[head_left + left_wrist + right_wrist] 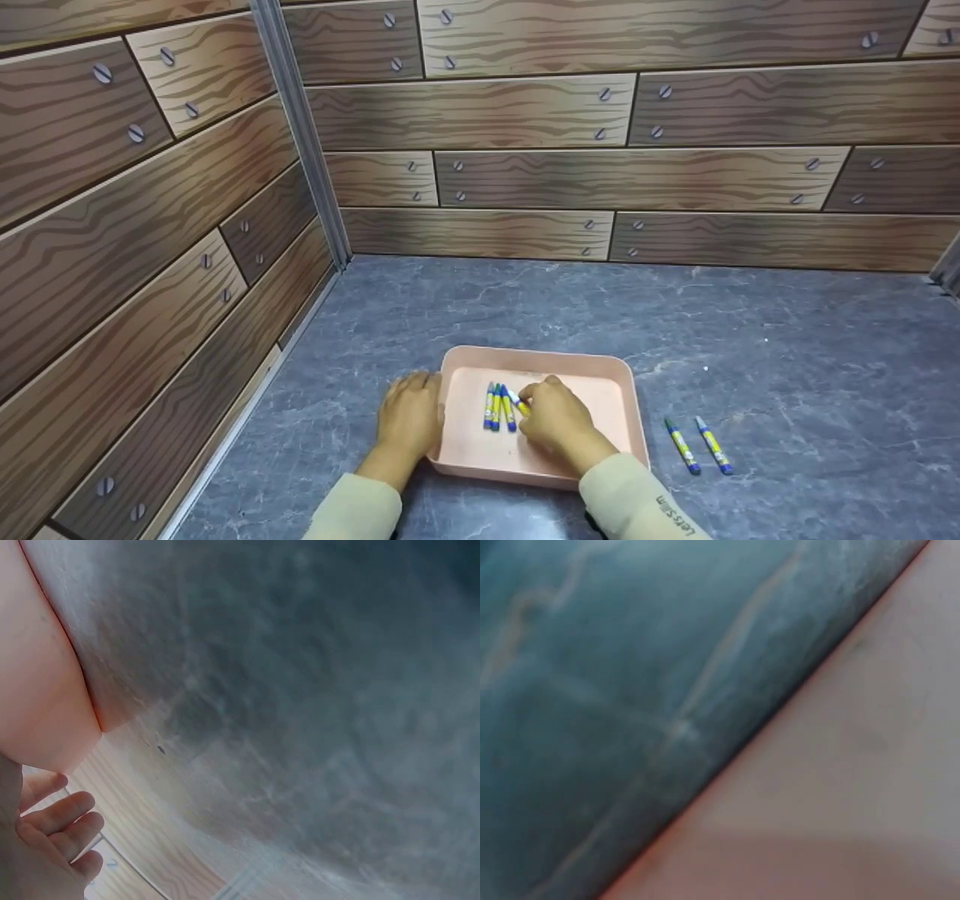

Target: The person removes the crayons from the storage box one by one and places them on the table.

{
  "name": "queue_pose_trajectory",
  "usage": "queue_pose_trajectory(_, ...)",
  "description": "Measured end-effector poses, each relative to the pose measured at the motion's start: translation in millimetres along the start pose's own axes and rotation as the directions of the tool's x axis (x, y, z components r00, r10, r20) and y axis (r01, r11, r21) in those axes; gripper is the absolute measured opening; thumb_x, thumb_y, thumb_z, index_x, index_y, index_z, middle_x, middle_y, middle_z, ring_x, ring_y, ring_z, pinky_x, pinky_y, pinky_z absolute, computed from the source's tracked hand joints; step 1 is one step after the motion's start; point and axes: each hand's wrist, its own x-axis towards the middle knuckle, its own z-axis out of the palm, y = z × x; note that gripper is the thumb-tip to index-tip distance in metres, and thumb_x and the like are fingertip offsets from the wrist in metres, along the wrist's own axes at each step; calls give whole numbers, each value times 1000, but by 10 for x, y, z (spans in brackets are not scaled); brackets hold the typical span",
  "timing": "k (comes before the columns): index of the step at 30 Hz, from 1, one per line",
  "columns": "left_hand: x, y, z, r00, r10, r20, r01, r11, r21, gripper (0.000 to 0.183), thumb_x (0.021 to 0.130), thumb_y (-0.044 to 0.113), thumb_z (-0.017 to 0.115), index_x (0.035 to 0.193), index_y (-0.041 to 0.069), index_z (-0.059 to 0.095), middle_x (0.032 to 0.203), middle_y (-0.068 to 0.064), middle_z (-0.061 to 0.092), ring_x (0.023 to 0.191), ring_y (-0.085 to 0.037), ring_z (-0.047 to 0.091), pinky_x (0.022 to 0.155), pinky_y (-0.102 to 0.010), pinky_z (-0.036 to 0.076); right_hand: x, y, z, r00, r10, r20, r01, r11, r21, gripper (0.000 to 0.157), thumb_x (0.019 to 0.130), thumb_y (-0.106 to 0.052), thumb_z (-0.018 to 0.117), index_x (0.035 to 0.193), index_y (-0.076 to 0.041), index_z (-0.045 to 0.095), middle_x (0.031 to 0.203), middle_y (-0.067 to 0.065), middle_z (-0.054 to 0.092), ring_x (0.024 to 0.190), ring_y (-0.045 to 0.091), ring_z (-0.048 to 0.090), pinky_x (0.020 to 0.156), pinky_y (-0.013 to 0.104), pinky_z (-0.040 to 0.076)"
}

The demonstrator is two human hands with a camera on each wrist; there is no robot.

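A pink tray [611,416] lies on the table, with three yellow-and-blue crayons [496,409] side by side inside it. My right hand [559,420] is over the tray and pinches another crayon [519,403], tilted beside that row; its lower end is hidden by the fingers. Against the tray's left side rests my left hand [409,416]. In the left wrist view, the fingers [64,814] are loosely bent beside the tray wall [45,682]. The right wrist view shows only the tray wall [840,780] and tabletop, no hand.
Two more crayons, a green-tipped one [682,446] and a pale-tipped one [714,445], lie on the table right of the tray. Wood-patterned panels [480,112] stand at the back and left of the dark marbled tabletop [525,307].
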Motion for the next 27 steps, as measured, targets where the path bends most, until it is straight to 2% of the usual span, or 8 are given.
queue_pose_trajectory(6, -1, 5, 17, 1000, 7, -27, -7, 1000, 6, 38, 83, 14, 69, 118, 0, 64, 119, -19, 62, 114, -34, 56, 103, -47, 39, 1, 63, -12, 998, -47, -29, 47, 999, 13, 36, 64, 0, 68, 99, -5, 73, 85, 4, 57, 78, 22, 55, 73, 42, 50)
queue_pose_trajectory(11, -6, 12, 29, 999, 11, -34, -11, 1000, 7, 38, 82, 13, 69, 117, 0, 64, 119, -19, 62, 114, -33, 57, 102, -48, 39, -5, 101, -52, 998, -63, -31, 65, 996, 67, 36, 63, 1, 69, 99, -3, 73, 81, 3, 58, 78, 22, 55, 75, 42, 50)
queue_pose_trajectory(20, 4, 14, 14, 1000, 9, -29, -9, 1000, 12, 37, 83, 14, 69, 117, 0, 64, 118, -19, 62, 113, -34, 57, 102, -48, 39, 18, 137, -280, 999, -5, -32, 11, 981, 193, 34, 73, -4, 72, 107, -2, 71, 97, 15, 67, 94, 32, 62, 86, 46, 50)
queue_pose_trajectory(23, 5, 12, 11, 1000, 6, -20, -6, 1000, 8, 37, 84, 14, 68, 118, 0, 64, 119, -19, 61, 114, -34, 56, 103, -48, 39, 24, 153, -368, 999, 1, -49, 10, 975, 222, 37, 71, 0, 69, 108, -3, 71, 99, 15, 68, 93, 30, 62, 82, 43, 51)
queue_pose_trajectory(27, 1, 11, 4, 1000, -5, -2, 5, 1000, -6, 39, 84, 14, 69, 119, -1, 63, 121, -19, 61, 115, -34, 55, 104, -49, 37, 24, 176, -461, 998, 15, -61, 1, 967, 256, 41, 68, 3, 64, 108, -4, 72, 102, 16, 68, 81, 22, 63, 66, 34, 52)
